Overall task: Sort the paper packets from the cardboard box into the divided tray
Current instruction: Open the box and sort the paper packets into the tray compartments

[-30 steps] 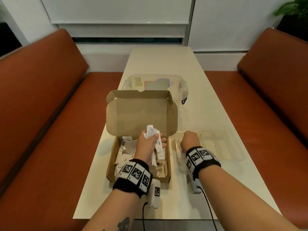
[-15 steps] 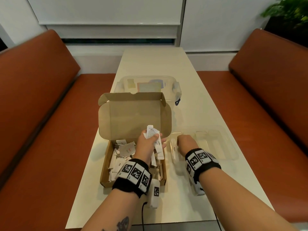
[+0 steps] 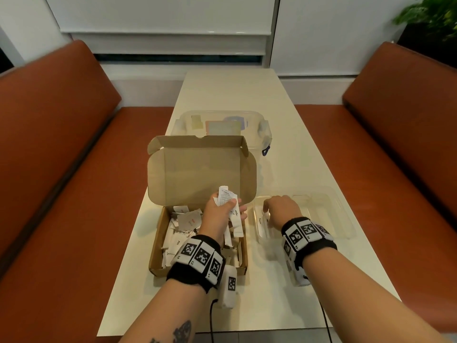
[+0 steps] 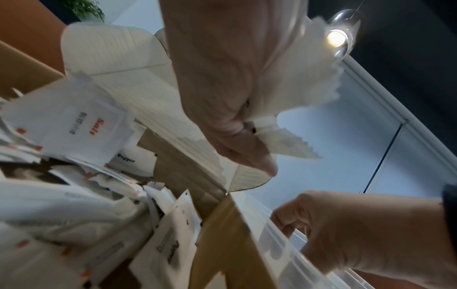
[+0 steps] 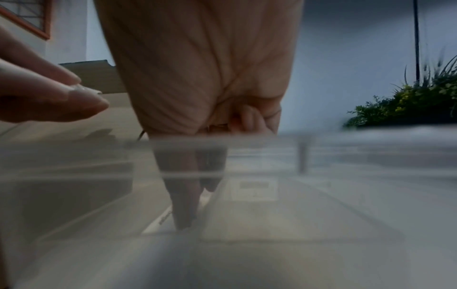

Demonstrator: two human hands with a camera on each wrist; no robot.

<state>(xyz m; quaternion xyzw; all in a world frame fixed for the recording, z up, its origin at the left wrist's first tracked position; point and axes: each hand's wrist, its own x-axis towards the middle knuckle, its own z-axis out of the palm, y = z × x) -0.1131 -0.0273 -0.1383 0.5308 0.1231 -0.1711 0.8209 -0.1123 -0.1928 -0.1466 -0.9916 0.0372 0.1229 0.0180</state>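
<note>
On the long cream table (image 3: 309,154), the left hand (image 3: 220,214) grips a bundle of white paper packets (image 3: 228,203) just left of the clear divided plastic tray (image 3: 341,219), where the right hand's (image 3: 282,210) fingers (image 5: 184,211) press together on a long white sachet (image 3: 261,222) lying lengthwise in the nearest slot.

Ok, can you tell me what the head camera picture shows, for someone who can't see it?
A left hand holds a bunch of paper packets over an open cardboard box full of more packets. The right hand reaches into a clear divided tray beside it, on a pale table between orange benches.
</note>
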